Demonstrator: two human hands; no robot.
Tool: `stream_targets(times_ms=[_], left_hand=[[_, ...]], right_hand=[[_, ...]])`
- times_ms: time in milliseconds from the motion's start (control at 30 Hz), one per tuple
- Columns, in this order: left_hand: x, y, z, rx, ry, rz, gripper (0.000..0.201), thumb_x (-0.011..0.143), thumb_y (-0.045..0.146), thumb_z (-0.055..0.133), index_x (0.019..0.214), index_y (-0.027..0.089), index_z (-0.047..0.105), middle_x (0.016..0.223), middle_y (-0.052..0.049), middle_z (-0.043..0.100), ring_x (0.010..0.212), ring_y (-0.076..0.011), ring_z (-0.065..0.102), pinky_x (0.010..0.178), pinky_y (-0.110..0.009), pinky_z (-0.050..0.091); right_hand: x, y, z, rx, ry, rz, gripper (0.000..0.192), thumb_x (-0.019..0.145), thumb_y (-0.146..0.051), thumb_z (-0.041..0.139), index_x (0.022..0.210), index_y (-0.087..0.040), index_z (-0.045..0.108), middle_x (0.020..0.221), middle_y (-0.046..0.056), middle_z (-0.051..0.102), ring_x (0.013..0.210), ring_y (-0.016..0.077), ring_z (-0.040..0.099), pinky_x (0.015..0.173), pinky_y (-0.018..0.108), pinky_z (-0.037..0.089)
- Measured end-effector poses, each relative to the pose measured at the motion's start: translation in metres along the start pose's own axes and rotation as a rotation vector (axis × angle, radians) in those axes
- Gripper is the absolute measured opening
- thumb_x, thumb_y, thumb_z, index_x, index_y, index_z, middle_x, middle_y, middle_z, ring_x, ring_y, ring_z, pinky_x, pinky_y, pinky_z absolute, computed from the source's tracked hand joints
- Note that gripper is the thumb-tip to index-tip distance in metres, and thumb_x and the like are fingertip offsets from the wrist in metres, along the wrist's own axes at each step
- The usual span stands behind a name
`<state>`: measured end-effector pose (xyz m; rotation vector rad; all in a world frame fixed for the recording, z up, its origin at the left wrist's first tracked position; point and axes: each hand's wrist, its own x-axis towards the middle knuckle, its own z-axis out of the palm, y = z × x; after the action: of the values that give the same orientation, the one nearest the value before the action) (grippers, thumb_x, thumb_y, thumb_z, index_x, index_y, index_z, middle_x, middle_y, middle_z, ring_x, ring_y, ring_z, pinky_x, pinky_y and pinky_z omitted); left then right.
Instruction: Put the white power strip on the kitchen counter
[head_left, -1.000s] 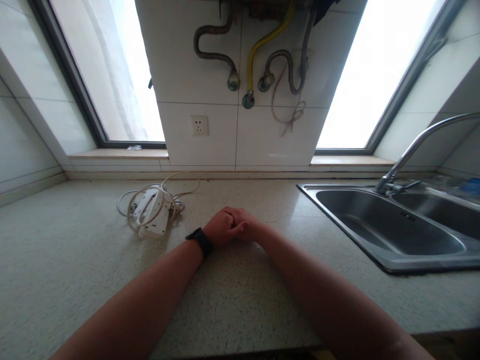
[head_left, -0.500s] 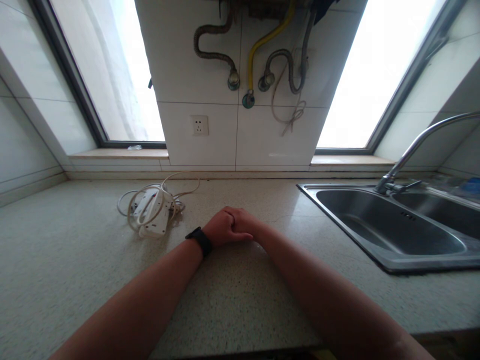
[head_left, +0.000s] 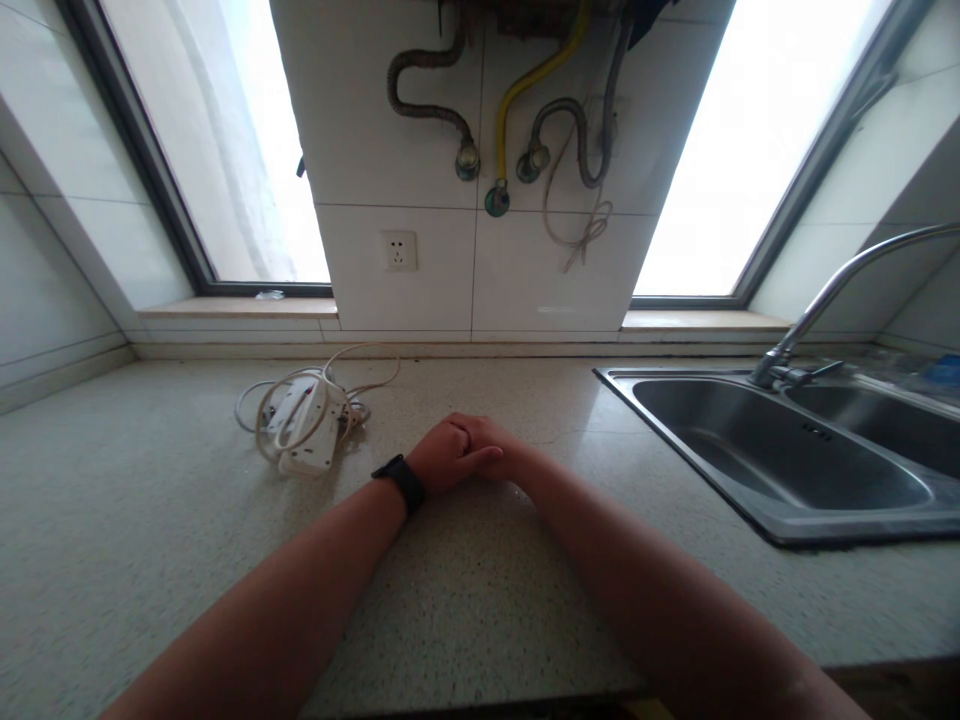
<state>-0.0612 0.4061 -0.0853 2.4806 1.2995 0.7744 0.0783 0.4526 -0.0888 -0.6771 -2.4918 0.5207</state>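
Both forearms lie on the counter (head_left: 150, 520); the left hand (head_left: 444, 458) folds over the right hand (head_left: 501, 456), fingers curled, gripping only each other. The sink (head_left: 780, 455) lies well right, half cut off. The power strip (head_left: 304, 428), just left, might snag a sweeping elbow. The right palm's hidden.

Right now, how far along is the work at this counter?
Nothing looks done or begun. The left hand lies over the right hand, clasped together on the speckled counter, holding nothing. The nearest thing, a white power strip wrapped in its cord, lies untouched to the left. The sink has no water running. All handling is left.
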Motion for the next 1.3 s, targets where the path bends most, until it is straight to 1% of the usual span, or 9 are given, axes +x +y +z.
stream_targets(times_ms=[167, 333, 467, 667, 867, 967, 1067, 1200, 1300], left_hand=[[0.0009, -0.0011, 0.0014, 0.012, 0.020, 0.033, 0.067, 0.092, 0.064, 0.033, 0.058, 0.013, 0.062, 0.060, -0.008, 0.061, 0.061, -0.0157, 0.056, 0.063, -0.029, 0.042], [0.0015, -0.0012, 0.0015, 0.060, 0.054, 0.076, 0.063, 0.096, 0.057, 0.029, 0.063, 0.014, 0.063, 0.064, -0.007, 0.062, 0.069, -0.0172, 0.057, 0.075, -0.030, 0.045], [0.0009, -0.0005, 0.0017, 0.080, 0.054, 0.076, 0.063, 0.097, 0.054, 0.026, 0.070, 0.013, 0.065, 0.072, -0.010, 0.065, 0.077, -0.0193, 0.060, 0.080, -0.031, 0.045], [0.0001, 0.0009, 0.0015, 0.059, 0.062, 0.078, 0.060, 0.098, 0.051, 0.026, 0.075, 0.012, 0.066, 0.077, -0.011, 0.067, 0.081, -0.0201, 0.062, 0.081, -0.032, 0.046], [-0.0001, 0.0005, 0.0007, 0.027, 0.092, 0.109, 0.059, 0.098, 0.050, 0.026, 0.067, 0.014, 0.062, 0.071, -0.008, 0.064, 0.078, -0.0178, 0.059, 0.081, -0.030, 0.044], [-0.0002, -0.0005, 0.0018, 0.051, 0.063, 0.035, 0.063, 0.094, 0.058, 0.031, 0.055, 0.015, 0.055, 0.057, -0.005, 0.056, 0.060, -0.0148, 0.053, 0.065, -0.028, 0.042], [-0.0005, -0.0007, 0.0020, 0.076, 0.023, -0.045, 0.065, 0.085, 0.069, 0.042, 0.048, 0.016, 0.049, 0.047, -0.002, 0.048, 0.048, -0.0111, 0.042, 0.052, -0.027, 0.034], [-0.0009, 0.0022, -0.0013, 0.038, 0.008, -0.046, 0.062, 0.069, 0.075, 0.059, 0.054, 0.014, 0.057, 0.052, -0.003, 0.055, 0.053, -0.0126, 0.049, 0.051, -0.025, 0.035], [-0.0012, 0.0048, -0.0037, 0.022, 0.006, -0.044, 0.061, 0.065, 0.074, 0.064, 0.059, 0.014, 0.062, 0.056, -0.005, 0.059, 0.057, -0.0150, 0.053, 0.054, -0.025, 0.039]], right_hand=[[0.0001, -0.0012, 0.0007, 0.022, 0.015, 0.048, 0.035, 0.071, -0.015, 0.066, 0.105, -0.022, 0.063, 0.098, 0.004, 0.071, 0.092, 0.0239, 0.066, 0.075, 0.029, 0.048], [-0.0001, -0.0017, 0.0006, 0.036, 0.017, 0.058, 0.035, 0.071, -0.016, 0.066, 0.106, -0.021, 0.064, 0.097, 0.004, 0.071, 0.091, 0.0236, 0.066, 0.074, 0.028, 0.048], [0.0002, 0.0008, 0.0014, 0.036, 0.021, 0.051, 0.035, 0.074, -0.017, 0.064, 0.108, -0.022, 0.064, 0.097, 0.004, 0.071, 0.091, 0.0230, 0.066, 0.076, 0.029, 0.049], [0.0009, 0.0033, 0.0034, 0.035, 0.016, 0.062, 0.035, 0.075, -0.018, 0.063, 0.109, -0.024, 0.064, 0.101, 0.003, 0.071, 0.095, 0.0231, 0.066, 0.078, 0.028, 0.049], [-0.0002, -0.0022, 0.0025, 0.030, 0.023, 0.060, 0.031, 0.075, -0.018, 0.063, 0.106, -0.023, 0.064, 0.100, 0.005, 0.071, 0.093, 0.0241, 0.066, 0.077, 0.029, 0.049], [-0.0005, -0.0033, 0.0019, 0.023, 0.024, 0.050, 0.032, 0.073, -0.017, 0.064, 0.105, -0.022, 0.063, 0.098, 0.005, 0.070, 0.090, 0.0231, 0.066, 0.074, 0.028, 0.048], [0.0019, -0.0006, 0.0032, -0.005, 0.013, 0.036, 0.037, 0.069, -0.016, 0.066, 0.105, -0.018, 0.062, 0.098, 0.006, 0.070, 0.089, 0.0238, 0.065, 0.074, 0.029, 0.048], [0.0060, 0.0028, 0.0050, -0.024, 0.000, 0.044, 0.038, 0.066, -0.012, 0.065, 0.104, -0.017, 0.063, 0.099, 0.008, 0.070, 0.091, 0.0248, 0.064, 0.078, 0.031, 0.048], [0.0066, 0.0015, 0.0041, -0.024, -0.007, 0.040, 0.040, 0.067, -0.009, 0.062, 0.106, -0.017, 0.063, 0.102, 0.008, 0.070, 0.094, 0.0241, 0.064, 0.079, 0.030, 0.047]])
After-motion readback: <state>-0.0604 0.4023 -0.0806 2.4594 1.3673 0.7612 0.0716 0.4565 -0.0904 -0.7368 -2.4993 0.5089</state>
